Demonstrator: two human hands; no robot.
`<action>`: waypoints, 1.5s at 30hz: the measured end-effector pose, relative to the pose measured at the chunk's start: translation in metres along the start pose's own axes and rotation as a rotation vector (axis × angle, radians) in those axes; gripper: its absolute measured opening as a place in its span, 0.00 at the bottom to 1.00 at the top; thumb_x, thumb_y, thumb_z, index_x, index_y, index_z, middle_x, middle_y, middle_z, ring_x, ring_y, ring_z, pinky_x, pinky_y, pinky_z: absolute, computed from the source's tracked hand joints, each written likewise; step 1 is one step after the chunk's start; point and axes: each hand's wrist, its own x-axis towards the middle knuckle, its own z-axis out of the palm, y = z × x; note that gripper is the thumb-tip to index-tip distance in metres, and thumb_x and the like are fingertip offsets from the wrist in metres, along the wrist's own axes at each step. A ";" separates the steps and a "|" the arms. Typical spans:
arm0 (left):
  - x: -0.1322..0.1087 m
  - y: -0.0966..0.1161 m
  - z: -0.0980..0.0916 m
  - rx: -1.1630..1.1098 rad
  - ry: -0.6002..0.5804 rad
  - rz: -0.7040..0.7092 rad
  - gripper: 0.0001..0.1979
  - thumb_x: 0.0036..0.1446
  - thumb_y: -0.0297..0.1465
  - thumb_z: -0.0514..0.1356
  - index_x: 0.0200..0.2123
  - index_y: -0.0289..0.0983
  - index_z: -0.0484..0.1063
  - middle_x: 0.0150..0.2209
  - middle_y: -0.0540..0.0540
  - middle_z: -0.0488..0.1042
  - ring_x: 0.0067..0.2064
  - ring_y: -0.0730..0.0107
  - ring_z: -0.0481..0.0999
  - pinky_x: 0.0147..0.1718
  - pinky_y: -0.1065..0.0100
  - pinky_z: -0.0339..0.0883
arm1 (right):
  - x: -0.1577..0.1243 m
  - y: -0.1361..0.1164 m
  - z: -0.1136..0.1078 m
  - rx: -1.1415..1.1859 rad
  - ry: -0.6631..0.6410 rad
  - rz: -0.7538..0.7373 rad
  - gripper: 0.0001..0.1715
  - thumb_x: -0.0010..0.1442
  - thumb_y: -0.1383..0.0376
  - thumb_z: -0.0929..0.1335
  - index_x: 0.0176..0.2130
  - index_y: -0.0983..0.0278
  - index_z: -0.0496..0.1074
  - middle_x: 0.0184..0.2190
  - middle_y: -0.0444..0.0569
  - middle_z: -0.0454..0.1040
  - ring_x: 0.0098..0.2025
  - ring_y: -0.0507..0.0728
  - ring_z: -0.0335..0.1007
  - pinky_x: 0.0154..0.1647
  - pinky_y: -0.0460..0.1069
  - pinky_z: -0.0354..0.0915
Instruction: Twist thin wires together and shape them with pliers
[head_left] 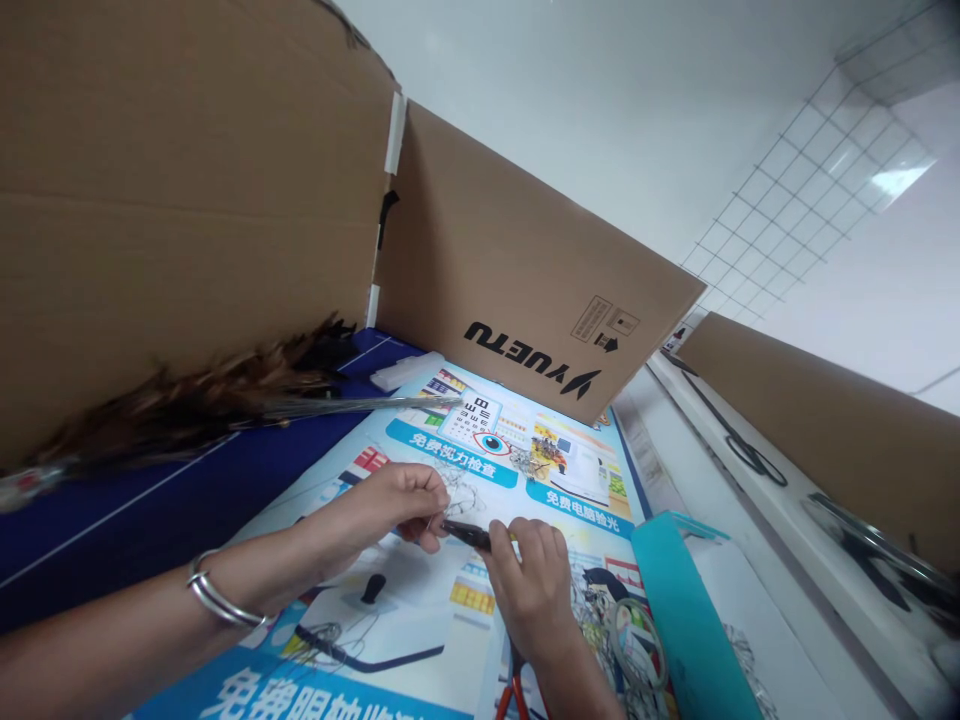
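left hand (397, 503), right hand (534, 585) — both pinch dark tool (463, 534).

Matt brown cardboard panels (187, 180) fill the upper left; a glossy printed paper poster (420, 640) below; a polished metal bangle (217, 597) lower left.

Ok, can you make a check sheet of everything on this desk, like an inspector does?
Surface: glossy printed eye-test poster over dark blue cloth.
Job's things: slim dark tool; thin tangled wire.
Clutter: brown feather duster; teal plastic tray; red-handled pliers; pale coiled ring.
Grips: left hand, with a silver bangle on its wrist, pinched at the tool's tip; right hand closed on the tool.
Cables: black cord on the white ledge.
Surroundings: brown cardboard screens; white wire grid.
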 end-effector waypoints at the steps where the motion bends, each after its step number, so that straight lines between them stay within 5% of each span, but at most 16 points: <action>1: 0.000 0.000 0.000 -0.002 -0.007 -0.005 0.11 0.52 0.39 0.61 0.26 0.37 0.69 0.24 0.52 0.75 0.27 0.68 0.76 0.30 0.68 0.60 | 0.000 0.000 0.000 0.002 0.002 -0.003 0.12 0.65 0.68 0.67 0.49 0.66 0.69 0.37 0.55 0.72 0.38 0.60 0.66 0.37 0.56 0.61; 22: -0.002 0.000 0.000 -0.066 -0.059 -0.130 0.12 0.48 0.40 0.64 0.26 0.37 0.71 0.22 0.47 0.80 0.21 0.70 0.74 0.24 0.70 0.56 | -0.004 0.003 -0.002 0.005 0.007 -0.046 0.15 0.63 0.70 0.67 0.51 0.65 0.69 0.39 0.54 0.71 0.39 0.60 0.68 0.38 0.56 0.62; 45: -0.001 -0.003 -0.003 -0.097 -0.062 -0.109 0.13 0.49 0.39 0.65 0.25 0.35 0.71 0.22 0.47 0.79 0.20 0.73 0.74 0.23 0.72 0.56 | -0.006 0.004 -0.002 -0.039 0.021 -0.071 0.15 0.62 0.73 0.68 0.50 0.66 0.70 0.38 0.54 0.73 0.39 0.61 0.67 0.38 0.56 0.61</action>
